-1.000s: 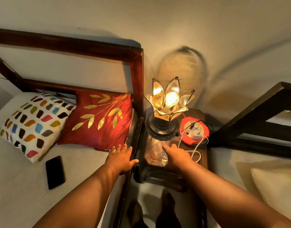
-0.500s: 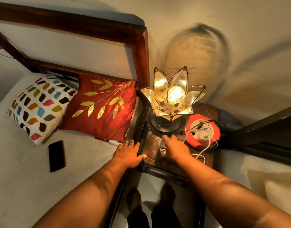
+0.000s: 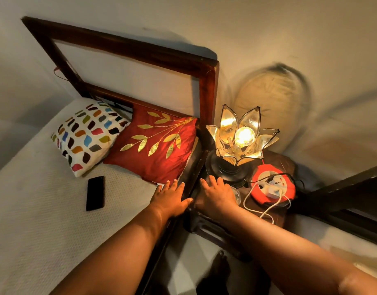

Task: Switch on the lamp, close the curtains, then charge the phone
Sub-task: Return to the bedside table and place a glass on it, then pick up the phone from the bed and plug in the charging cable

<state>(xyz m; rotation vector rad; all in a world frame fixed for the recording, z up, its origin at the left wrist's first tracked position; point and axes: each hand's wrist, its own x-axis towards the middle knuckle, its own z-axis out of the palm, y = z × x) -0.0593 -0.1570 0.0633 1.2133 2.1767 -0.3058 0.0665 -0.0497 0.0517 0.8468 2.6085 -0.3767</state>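
Note:
A lotus-shaped glass lamp (image 3: 242, 137) glows on a dark wooden bedside table (image 3: 277, 211). My right hand (image 3: 215, 195) lies flat on the table just in front of the lamp's black base, fingers spread, holding nothing. My left hand (image 3: 170, 198) rests open on the bed's edge beside it. A black phone (image 3: 95, 193) lies face up on the white mattress, left of my left hand. A red round extension reel (image 3: 273, 187) with a white charger plugged in sits right of the lamp; its white cable (image 3: 262, 211) loops over the table. No curtains are in view.
A red cushion with gold leaves (image 3: 157, 145) and a white cushion with coloured spots (image 3: 87, 135) lean on the dark wooden headboard (image 3: 211, 81). A small glass object (image 3: 236, 194) sits by my right hand. A second dark bed frame (image 3: 343, 196) stands at right.
The view has tilted and shifted, showing more of the headboard. My right hand has flattened onto the table near the lamp base. The lamp stays lit.

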